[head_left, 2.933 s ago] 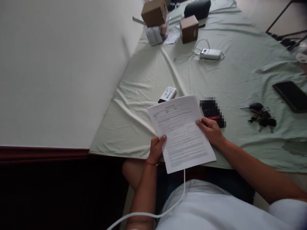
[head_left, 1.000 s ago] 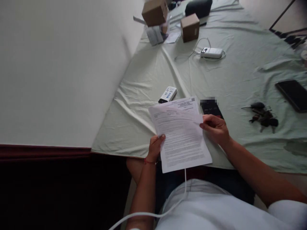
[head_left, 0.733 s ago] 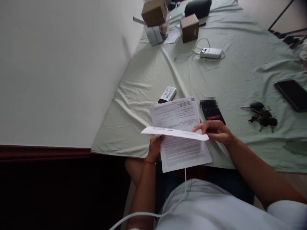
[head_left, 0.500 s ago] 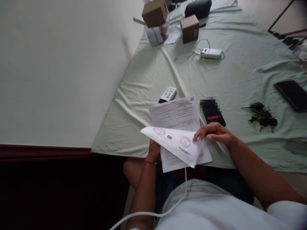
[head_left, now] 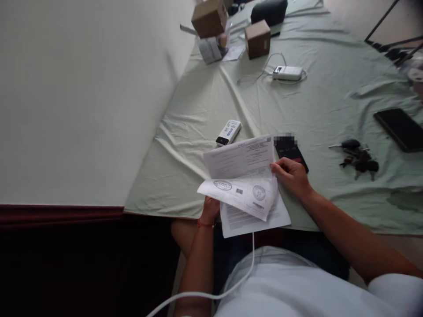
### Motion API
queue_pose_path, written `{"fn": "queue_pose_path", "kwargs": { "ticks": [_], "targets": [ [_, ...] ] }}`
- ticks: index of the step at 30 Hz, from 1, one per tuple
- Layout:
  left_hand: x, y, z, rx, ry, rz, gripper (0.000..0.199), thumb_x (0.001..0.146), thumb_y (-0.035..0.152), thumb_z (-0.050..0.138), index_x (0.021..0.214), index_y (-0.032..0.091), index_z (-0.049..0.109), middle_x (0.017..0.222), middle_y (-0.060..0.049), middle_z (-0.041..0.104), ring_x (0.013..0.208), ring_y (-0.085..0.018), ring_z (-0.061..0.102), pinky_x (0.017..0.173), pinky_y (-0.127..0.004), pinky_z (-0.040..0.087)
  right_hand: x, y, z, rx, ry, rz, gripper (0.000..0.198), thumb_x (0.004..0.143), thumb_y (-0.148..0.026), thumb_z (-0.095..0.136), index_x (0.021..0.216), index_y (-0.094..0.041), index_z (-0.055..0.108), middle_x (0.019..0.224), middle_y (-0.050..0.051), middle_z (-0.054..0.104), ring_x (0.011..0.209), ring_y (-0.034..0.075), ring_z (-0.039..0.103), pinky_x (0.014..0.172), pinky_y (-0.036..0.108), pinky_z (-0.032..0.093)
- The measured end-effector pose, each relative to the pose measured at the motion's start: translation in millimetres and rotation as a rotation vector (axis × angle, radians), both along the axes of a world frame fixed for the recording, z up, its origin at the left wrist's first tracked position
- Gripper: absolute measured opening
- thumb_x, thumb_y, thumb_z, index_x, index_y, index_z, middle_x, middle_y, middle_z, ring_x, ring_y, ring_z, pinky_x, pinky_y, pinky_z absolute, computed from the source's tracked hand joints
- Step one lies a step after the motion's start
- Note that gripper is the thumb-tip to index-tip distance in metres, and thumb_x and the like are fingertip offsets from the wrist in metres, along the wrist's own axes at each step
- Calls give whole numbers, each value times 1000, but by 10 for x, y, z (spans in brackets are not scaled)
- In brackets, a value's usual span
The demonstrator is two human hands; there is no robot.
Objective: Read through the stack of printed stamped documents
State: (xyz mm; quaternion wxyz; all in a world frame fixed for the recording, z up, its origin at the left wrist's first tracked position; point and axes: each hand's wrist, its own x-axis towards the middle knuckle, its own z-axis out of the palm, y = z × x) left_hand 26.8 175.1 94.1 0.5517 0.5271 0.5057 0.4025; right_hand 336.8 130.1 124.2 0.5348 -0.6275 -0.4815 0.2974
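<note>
Several printed papers (head_left: 238, 160) are held over the table's near edge. One stamped sheet (head_left: 243, 197) is folded over towards me, with round and oval stamps and a small dark square on its face. My right hand (head_left: 292, 175) pinches the right edge of the upper printed page. At the left edge, my left hand (head_left: 210, 210) grips the papers from below, most of its fingers hidden by the folded sheet. A phone (head_left: 291, 149) with a dark screen lies just beyond my right hand. A white power bank (head_left: 228, 133) rests behind the papers.
Keys (head_left: 358, 158) and a dark phone (head_left: 400, 130) lie at the right on the green tablecloth (head_left: 317, 114). Farther back are a white device with a cable (head_left: 287, 73), cardboard boxes (head_left: 257, 40) and a black case (head_left: 269, 12). A wall (head_left: 82, 97) borders the left side.
My right hand has moved from the stamped sheet's corner to the right edge of the upper page and now pinches it. The folded sheet has shifted slightly; the upper page is tilted up more.
</note>
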Motion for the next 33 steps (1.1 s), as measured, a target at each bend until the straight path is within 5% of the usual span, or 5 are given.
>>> {"fn": "queue_pose_path", "kwargs": {
  "ticks": [6,15,20,25,33],
  "targets": [
    [183,-89,136,-224,-204,-47,38,79,43,82,100,12,79,95,-9,80,80,-23,75,77,-35,59,6,18,12,17,115,-99,27,78,-42,79,86,-21,62,64,-5,52,51,9,38,48,25,29],
    [205,-88,181,-250,-246,1,40,74,43,86,96,10,79,90,-10,80,77,-22,74,72,-32,57,-26,-9,12,103,75,-51,19,83,-38,76,78,-21,69,74,-1,59,62,12,48,58,28,38],
    [214,-83,185,-258,-251,-1,41,73,44,87,96,10,79,92,-10,80,77,-22,74,70,-32,57,-36,-17,17,94,133,-80,24,81,-38,78,99,-24,69,80,-2,61,59,10,47,55,25,39],
    [199,-89,165,-261,-275,-1,38,74,41,87,96,11,79,91,-9,80,75,-20,74,71,-31,57,-47,-19,6,77,100,-110,23,81,-40,78,80,-22,64,65,-4,54,54,10,43,50,24,34],
    [218,-91,177,-250,-273,6,37,75,41,86,96,11,79,91,-8,80,76,-20,74,72,-29,57,-33,-16,36,145,13,-103,14,83,-35,76,80,-22,71,69,-2,59,60,11,48,56,27,36]
  ]
}}
